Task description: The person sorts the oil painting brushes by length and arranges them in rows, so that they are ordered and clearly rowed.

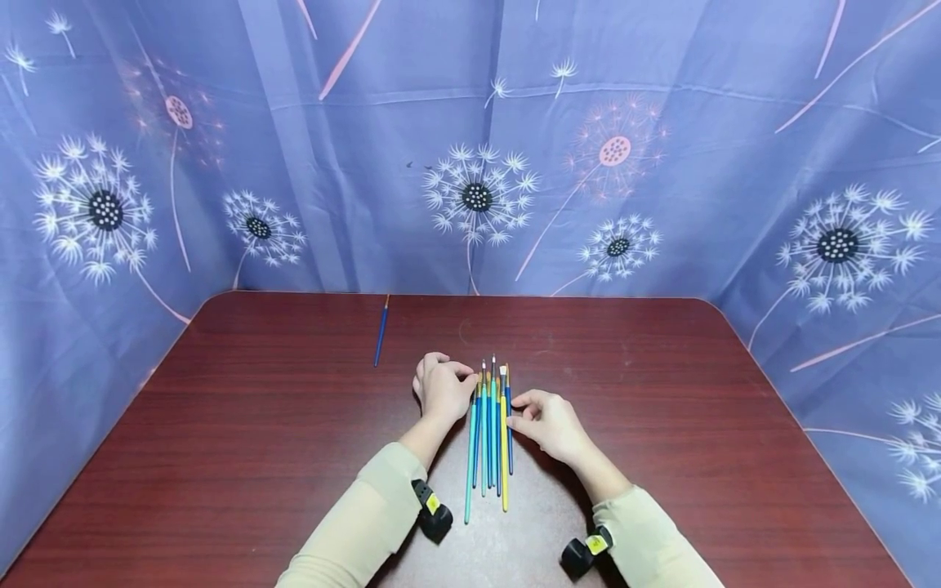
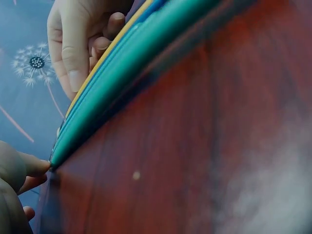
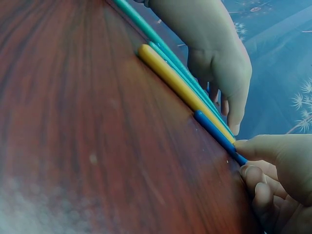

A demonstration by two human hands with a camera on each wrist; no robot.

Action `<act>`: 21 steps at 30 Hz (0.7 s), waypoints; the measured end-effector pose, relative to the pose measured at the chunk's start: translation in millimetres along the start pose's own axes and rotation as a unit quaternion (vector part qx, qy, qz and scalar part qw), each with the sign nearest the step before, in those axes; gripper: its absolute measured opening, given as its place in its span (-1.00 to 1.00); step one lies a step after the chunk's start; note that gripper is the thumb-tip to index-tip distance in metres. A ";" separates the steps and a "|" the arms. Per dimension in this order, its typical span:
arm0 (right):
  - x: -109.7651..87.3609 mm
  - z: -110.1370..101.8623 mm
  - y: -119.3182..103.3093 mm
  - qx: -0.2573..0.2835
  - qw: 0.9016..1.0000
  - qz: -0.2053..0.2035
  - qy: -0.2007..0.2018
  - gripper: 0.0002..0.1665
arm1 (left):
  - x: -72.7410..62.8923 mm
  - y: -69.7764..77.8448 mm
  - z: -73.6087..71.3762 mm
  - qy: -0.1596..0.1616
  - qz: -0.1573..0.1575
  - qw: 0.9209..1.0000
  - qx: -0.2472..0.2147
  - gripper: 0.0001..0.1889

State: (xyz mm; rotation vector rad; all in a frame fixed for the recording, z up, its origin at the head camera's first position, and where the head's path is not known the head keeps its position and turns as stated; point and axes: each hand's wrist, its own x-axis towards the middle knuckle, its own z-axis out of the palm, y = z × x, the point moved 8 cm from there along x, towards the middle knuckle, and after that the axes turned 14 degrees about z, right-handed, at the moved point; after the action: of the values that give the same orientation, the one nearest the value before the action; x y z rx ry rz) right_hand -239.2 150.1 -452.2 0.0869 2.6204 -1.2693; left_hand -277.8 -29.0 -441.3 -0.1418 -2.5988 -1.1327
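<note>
Several paintbrushes lie side by side in a bundle at the middle of the table, bristle ends toward the far side. Their handles are teal [image 1: 470, 465], blue [image 1: 510, 449] and yellow [image 1: 504, 457]. At the bundle's left, my left hand [image 1: 443, 390] touches the brushes near their bristle ends with its thumb and fingertips. From the right, my right hand [image 1: 553, 425] rests its thumb tip against the blue and yellow brushes, index finger beside them. In the right wrist view, the thumb [image 3: 258, 147] lies along the yellow handle [image 3: 175, 83], its other fingers bent below.
A single blue paintbrush [image 1: 381, 333] lies apart near the table's far edge, left of the bundle. The dark red wooden table [image 1: 243, 425] has rounded far corners. A blue curtain [image 1: 382, 204] printed with dandelions hangs behind and along both sides.
</note>
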 end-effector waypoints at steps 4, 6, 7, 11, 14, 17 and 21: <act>0.0 0.6 -0.2 0.000 1.000 0.002 -0.001 -0.69 | 0.2 -0.9 0.5 -0.003 -0.005 1.000 0.012 -0.89; -0.1 1.1 -0.3 -0.001 1.000 0.002 0.000 -0.69 | 0.5 -1.0 0.4 -0.004 -0.006 1.000 0.020 -0.87; -0.3 0.8 -0.1 -0.001 1.000 0.003 0.000 -0.70 | 0.7 -0.5 0.7 -0.005 -0.006 1.000 0.025 -0.87; -0.5 1.2 0.2 0.000 1.000 0.005 -0.002 -0.69 | 1.0 0.6 0.2 -0.004 -0.005 0.999 0.036 -0.85; -0.6 1.4 -0.3 0.001 1.000 0.003 -0.003 -0.68 | 1.7 -0.2 -0.4 -0.005 -0.005 0.999 0.039 -0.85; -0.9 1.1 -0.8 -0.002 1.000 0.000 -0.003 -0.68 | 4.0 -1.7 -0.5 -0.007 0.001 0.999 0.041 -0.85; -1.0 1.1 -1.3 -0.003 1.000 -0.004 -0.004 -0.68 | 7.5 -4.1 -1.4 -0.001 0.012 0.999 0.046 -0.85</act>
State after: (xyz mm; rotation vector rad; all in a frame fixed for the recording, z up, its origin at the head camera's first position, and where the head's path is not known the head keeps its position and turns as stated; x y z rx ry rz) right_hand -238.1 148.5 -451.7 0.0699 2.6214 -1.2619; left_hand -285.4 -33.0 -440.9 -0.1533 -2.6381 -1.0046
